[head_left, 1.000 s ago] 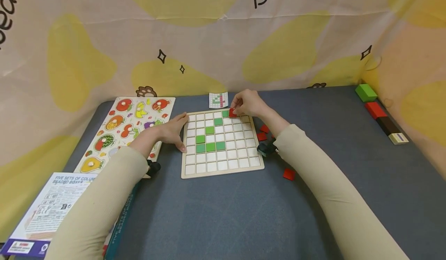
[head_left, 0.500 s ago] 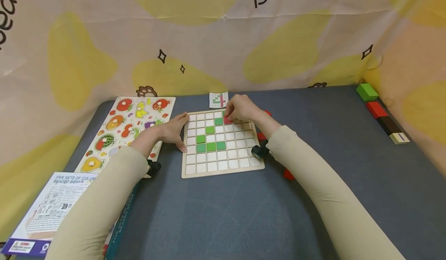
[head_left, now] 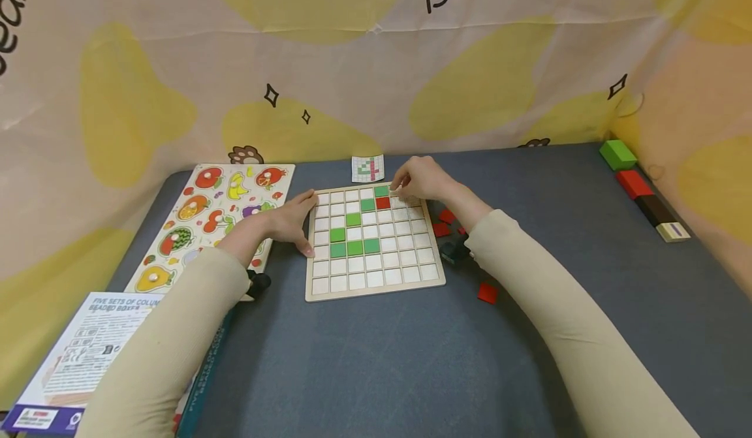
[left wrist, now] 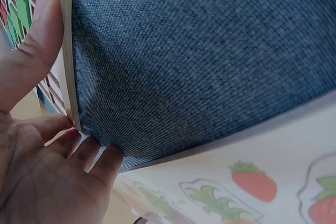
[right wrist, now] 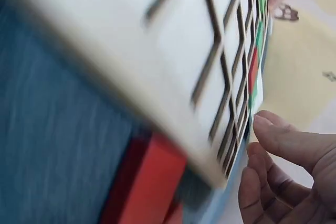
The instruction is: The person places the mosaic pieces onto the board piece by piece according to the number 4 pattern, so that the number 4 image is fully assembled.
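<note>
Left hand [head_left: 289, 221]: spread, touching the grid board [head_left: 392, 260] at left
Right hand [head_left: 424, 178]: loosely curled, empty, by its far edge
Red tile [head_left: 383, 203]: between them, nearer the right

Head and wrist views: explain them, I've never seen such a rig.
No machine: just a person's bare left hand and right hand. The head picture comes from a camera worn on the head, looking down; the other two are taken from the wrists. On the table lie a grid board holding green squares and one red square, loose red squares, a small card, a fruit board, a printed box and a row of blocks. The left hand touches the grid board's left edge; the right hand is near its far edge, holding nothing I can see.
</note>
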